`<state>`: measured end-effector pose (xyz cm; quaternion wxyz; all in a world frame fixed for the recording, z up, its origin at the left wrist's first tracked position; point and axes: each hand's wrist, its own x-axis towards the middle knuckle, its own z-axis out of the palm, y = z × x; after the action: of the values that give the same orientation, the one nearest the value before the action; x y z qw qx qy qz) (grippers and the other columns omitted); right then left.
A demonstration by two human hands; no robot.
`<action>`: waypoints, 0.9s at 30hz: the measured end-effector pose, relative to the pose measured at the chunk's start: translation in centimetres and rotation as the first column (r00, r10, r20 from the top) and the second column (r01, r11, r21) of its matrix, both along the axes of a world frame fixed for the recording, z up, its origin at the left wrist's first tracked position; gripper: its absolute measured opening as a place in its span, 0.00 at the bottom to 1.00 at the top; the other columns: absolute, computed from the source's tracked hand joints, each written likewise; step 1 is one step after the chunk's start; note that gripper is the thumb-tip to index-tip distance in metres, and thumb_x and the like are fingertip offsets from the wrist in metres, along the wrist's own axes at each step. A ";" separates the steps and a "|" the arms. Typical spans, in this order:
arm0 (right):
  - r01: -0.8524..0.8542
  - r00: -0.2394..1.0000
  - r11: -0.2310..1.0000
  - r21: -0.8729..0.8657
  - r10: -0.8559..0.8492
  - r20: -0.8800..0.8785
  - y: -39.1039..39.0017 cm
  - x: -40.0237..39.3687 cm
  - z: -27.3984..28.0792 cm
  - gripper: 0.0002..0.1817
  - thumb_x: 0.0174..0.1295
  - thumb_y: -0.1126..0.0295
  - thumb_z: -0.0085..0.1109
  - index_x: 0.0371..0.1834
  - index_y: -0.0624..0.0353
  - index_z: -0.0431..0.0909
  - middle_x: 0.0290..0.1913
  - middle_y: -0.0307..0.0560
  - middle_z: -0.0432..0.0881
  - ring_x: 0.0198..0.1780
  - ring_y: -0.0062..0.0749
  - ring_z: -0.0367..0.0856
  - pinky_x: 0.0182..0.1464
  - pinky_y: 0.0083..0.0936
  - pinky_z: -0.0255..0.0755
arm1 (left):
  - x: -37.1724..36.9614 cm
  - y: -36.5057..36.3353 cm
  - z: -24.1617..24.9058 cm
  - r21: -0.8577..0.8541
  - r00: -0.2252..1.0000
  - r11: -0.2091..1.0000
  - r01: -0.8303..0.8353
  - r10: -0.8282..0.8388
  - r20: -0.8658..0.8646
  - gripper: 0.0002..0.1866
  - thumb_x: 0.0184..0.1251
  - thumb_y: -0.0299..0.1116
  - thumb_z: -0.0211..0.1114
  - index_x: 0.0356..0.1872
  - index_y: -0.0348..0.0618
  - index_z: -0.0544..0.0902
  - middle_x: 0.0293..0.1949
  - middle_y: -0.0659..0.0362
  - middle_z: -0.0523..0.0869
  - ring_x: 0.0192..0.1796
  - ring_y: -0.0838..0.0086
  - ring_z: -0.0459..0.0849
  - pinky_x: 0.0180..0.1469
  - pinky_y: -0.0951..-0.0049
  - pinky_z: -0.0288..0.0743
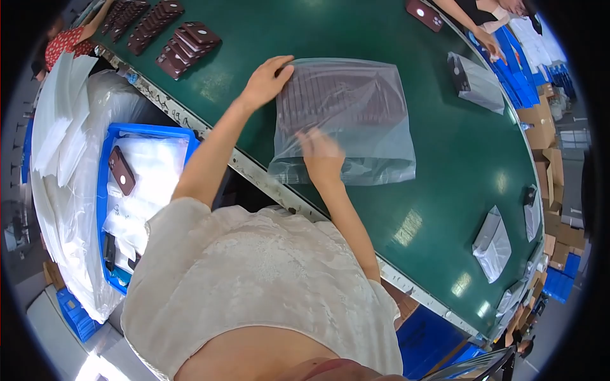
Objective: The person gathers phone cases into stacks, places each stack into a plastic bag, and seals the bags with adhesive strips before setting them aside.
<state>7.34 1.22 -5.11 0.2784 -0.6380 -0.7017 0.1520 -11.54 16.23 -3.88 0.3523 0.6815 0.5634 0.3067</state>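
A clear plastic bag [375, 149] lies on the green table in front of me, with rows of dark maroon phone cases [330, 95] inside it. My left hand [268, 82] is at the bag's upper left corner, thumb and fingers apart, touching its edge. Over the lower middle of the bag is my right hand [324, 155]. Its fingers are stretched out and slightly blurred, against the plastic below the cases. Loose plastic spreads toward me past the cases.
Stacks of maroon phone cases [187, 47] stand at the table's far left. Bagged bundles [475, 82] lie along the right side. A blue bin [105, 209] at my left holds plastic sheets and a phone case [122, 170]. Other people work at both far sides.
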 end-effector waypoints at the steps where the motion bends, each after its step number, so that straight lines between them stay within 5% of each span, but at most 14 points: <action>1: -0.157 0.982 0.986 0.063 0.163 -0.094 0.1 0.5 -0.3 0.09 0.64 0.65 0.64 0.41 0.58 0.80 0.35 0.55 0.83 0.41 0.55 0.81 0.39 0.42 0.74 | 0.2 -1.5 -0.1 0.201 0.992 0.972 -0.121 0.127 -0.018 0.31 0.73 0.55 0.59 0.63 0.38 0.74 0.49 0.44 0.86 0.56 0.51 0.83 0.59 0.60 0.74; 2: -0.301 0.931 0.944 0.139 0.322 -0.173 0.3 1.0 -0.7 0.09 0.64 0.67 0.63 0.44 0.58 0.81 0.36 0.55 0.84 0.41 0.54 0.82 0.40 0.42 0.75 | 0.3 -3.1 0.3 0.395 0.968 0.891 -0.225 0.249 -0.011 0.32 0.72 0.56 0.60 0.63 0.37 0.73 0.47 0.44 0.86 0.55 0.50 0.84 0.58 0.60 0.75; 4: -0.422 0.849 0.877 0.230 0.472 -0.239 0.8 1.0 -1.3 0.10 0.64 0.70 0.62 0.47 0.58 0.82 0.38 0.55 0.84 0.41 0.53 0.82 0.42 0.43 0.75 | 0.0 -9.2 3.1 0.015 0.957 0.971 -0.238 0.237 -0.169 0.29 0.70 0.54 0.64 0.56 0.37 0.74 0.46 0.44 0.86 0.51 0.54 0.85 0.55 0.60 0.76; 6: -0.497 0.826 0.864 0.085 0.500 -0.261 1.0 0.9 -1.6 0.15 0.64 0.73 0.59 0.54 0.56 0.82 0.39 0.55 0.85 0.41 0.52 0.83 0.44 0.43 0.75 | 0.5 -14.9 4.2 -0.186 0.954 0.978 -0.099 0.040 -0.296 0.28 0.67 0.53 0.67 0.49 0.38 0.71 0.41 0.44 0.84 0.45 0.49 0.85 0.48 0.56 0.78; 12: -0.504 0.830 0.862 0.061 0.502 -0.242 3.8 -0.6 -1.9 0.21 0.64 0.75 0.57 0.61 0.54 0.80 0.41 0.55 0.85 0.44 0.53 0.82 0.48 0.43 0.75 | -0.5 -16.5 0.6 0.159 0.906 0.978 0.133 -0.055 -0.420 0.12 0.71 0.39 0.61 0.36 0.40 0.74 0.28 0.46 0.82 0.35 0.46 0.84 0.35 0.52 0.76; 16: -0.497 0.809 0.863 0.095 0.500 -0.311 6.4 -1.8 -0.3 0.20 0.65 0.75 0.57 0.61 0.55 0.80 0.44 0.55 0.86 0.46 0.54 0.83 0.50 0.42 0.76 | -2.7 -13.8 0.9 0.257 0.882 0.958 0.130 0.007 -0.471 0.09 0.72 0.33 0.57 0.32 0.40 0.74 0.27 0.47 0.82 0.32 0.47 0.83 0.33 0.51 0.75; 19: -0.417 0.880 0.864 0.282 0.462 -0.114 6.4 -2.1 -0.4 0.19 0.66 0.73 0.57 0.61 0.55 0.80 0.45 0.54 0.87 0.47 0.53 0.84 0.50 0.40 0.77 | -5.1 -12.3 1.1 0.242 0.858 0.970 0.029 0.099 -0.503 0.08 0.72 0.33 0.58 0.33 0.41 0.75 0.28 0.46 0.82 0.34 0.48 0.84 0.34 0.51 0.75; 21: -0.403 0.889 0.893 0.200 0.434 -0.148 6.4 -0.4 -2.4 0.19 0.66 0.72 0.58 0.61 0.55 0.80 0.46 0.53 0.86 0.49 0.51 0.84 0.52 0.38 0.76 | -6.2 -11.6 1.1 0.238 0.837 0.970 -0.043 0.165 -0.521 0.08 0.72 0.34 0.58 0.34 0.41 0.75 0.29 0.46 0.82 0.35 0.48 0.84 0.35 0.51 0.75; 24: -0.390 0.885 0.919 0.059 0.392 -0.253 7.5 0.3 -2.6 0.20 0.64 0.69 0.60 0.60 0.54 0.79 0.51 0.52 0.84 0.53 0.50 0.81 0.55 0.39 0.73 | -8.3 -10.7 0.3 0.028 0.839 0.996 0.080 -0.052 -0.541 0.08 0.71 0.36 0.60 0.38 0.42 0.77 0.31 0.48 0.84 0.38 0.52 0.85 0.38 0.52 0.76; 25: -0.362 0.885 0.932 -0.012 0.339 -0.318 7.9 0.1 -2.5 0.20 0.63 0.67 0.61 0.59 0.53 0.79 0.55 0.52 0.83 0.55 0.50 0.79 0.57 0.43 0.71 | -9.5 -9.7 0.8 0.039 0.838 0.999 0.038 -0.011 -0.546 0.08 0.71 0.36 0.60 0.38 0.42 0.77 0.31 0.48 0.84 0.38 0.52 0.85 0.38 0.52 0.76; 27: -0.396 0.893 0.916 0.064 0.400 -0.204 8.6 -0.3 -2.3 0.20 0.63 0.66 0.62 0.60 0.52 0.79 0.57 0.51 0.82 0.58 0.50 0.78 0.60 0.43 0.69 | -12.7 -5.4 2.2 -0.290 0.854 0.837 0.465 -0.510 -0.102 0.13 0.69 0.40 0.62 0.45 0.42 0.80 0.36 0.44 0.86 0.42 0.52 0.87 0.42 0.56 0.79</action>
<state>7.01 9.78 -7.46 0.3214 -0.4580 -0.7851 0.2657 -24.23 10.81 -1.70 0.4524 0.7759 0.4340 0.0706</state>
